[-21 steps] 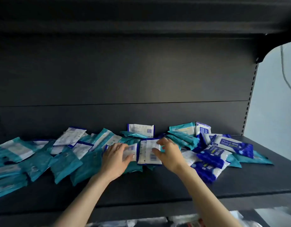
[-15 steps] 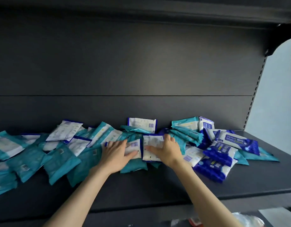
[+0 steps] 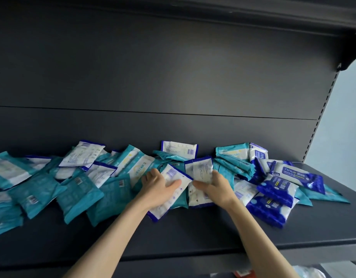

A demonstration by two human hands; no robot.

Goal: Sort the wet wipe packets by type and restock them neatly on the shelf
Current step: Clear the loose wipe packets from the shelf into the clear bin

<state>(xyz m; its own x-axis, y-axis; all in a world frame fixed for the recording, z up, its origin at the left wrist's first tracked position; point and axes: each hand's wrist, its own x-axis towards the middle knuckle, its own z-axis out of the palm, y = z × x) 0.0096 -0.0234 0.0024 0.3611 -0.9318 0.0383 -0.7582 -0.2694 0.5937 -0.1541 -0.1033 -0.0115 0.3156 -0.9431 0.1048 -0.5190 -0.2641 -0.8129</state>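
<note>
Gripped in curled fingers — white packet [image 3: 173, 175], left hand [image 3: 159, 190]; second packet [image 3: 200, 169], right hand [image 3: 218, 187] — bare shelf [image 3: 193, 235] along front edge.

shelf [image 3: 193, 237] dark | teal packets [image 3: 77, 195] left, middle | blue-white packets [image 3: 273, 209] right (heaped, overlapping) | far-left blurred, likely teal

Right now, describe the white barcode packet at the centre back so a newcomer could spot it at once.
Follow the shelf's dark back panel down to the middle of the heap. There one white packet stands against it, blue-edged, barcode at its lower right. The teal packets at its foot show no such white face.
</note>
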